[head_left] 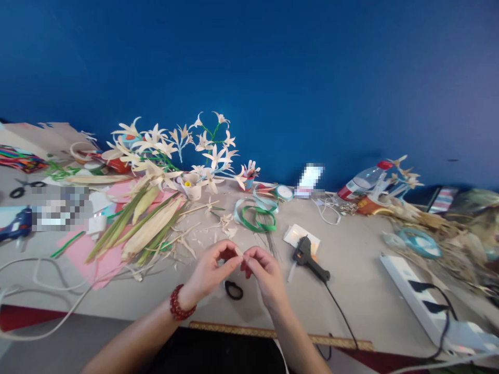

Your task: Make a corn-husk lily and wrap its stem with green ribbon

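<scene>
My left hand (212, 270), with a red beaded bracelet (180, 303) at its wrist, pinches thumb and fingers together above the table. Beside it, my right hand (267, 271) is closed in a pinch too, and the fingertips of both meet. Whatever they hold is too small to make out. Beneath them a black scissor handle (234, 291) shows on the table; the blades are hidden. A black glue gun (310, 259) rests to the right, its nozzle by a small white box (290, 236). Green ribbon (259, 221) lies coiled beyond my hands.
Corn husks (154, 228) lie over pink paper (91, 259) at left. White husk flowers (214, 156) stand in cups against the blue wall. A bottle (364, 182) leans at back right. A power strip (409, 296) and trailing cables (341, 309) are at right.
</scene>
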